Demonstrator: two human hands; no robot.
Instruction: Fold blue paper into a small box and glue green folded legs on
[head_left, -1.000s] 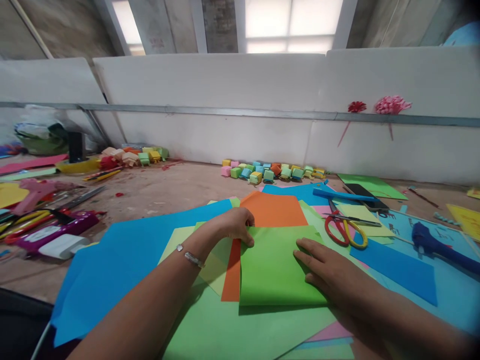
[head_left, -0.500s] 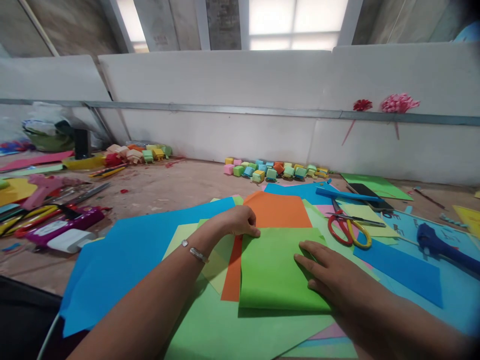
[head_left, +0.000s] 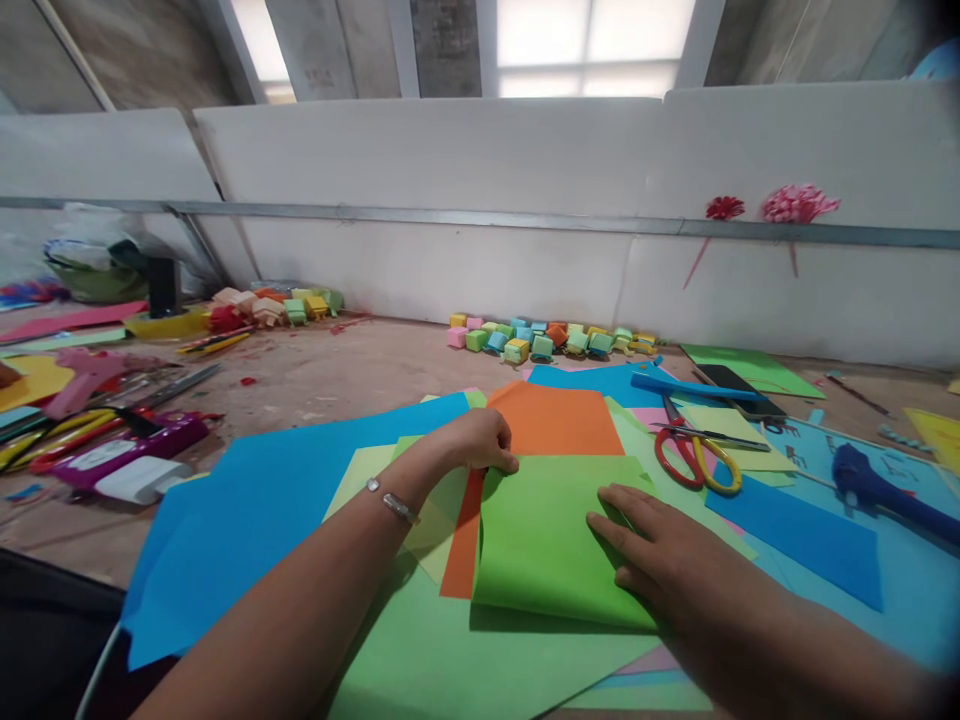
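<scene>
A bright green sheet of paper [head_left: 547, 540] lies bent over on itself, its rounded fold on the side nearest me. My left hand [head_left: 480, 440] pinches the sheet's far left corner between thumb and fingers. Flat on the right part of the sheet rests my right hand [head_left: 652, 545], fingers stretched out and apart. Beneath is an orange sheet [head_left: 559, 420], showing at the far side and left. Pale green paper [head_left: 420, 650] spreads under both, and a large blue sheet [head_left: 262, 510] lies to the left.
Scissors [head_left: 694, 460] with red and yellow handles lie right of my right hand, near a dark blue glue gun [head_left: 885, 490]. Small folded paper boxes [head_left: 540, 345] line the wall. A purple device [head_left: 131, 450] and a pink glue gun [head_left: 86, 375] lie left.
The near fold of the green sheet has shifted slightly left. Both hands stay almost in place. What looks like part of another person's hand appears at the far left edge.
</scene>
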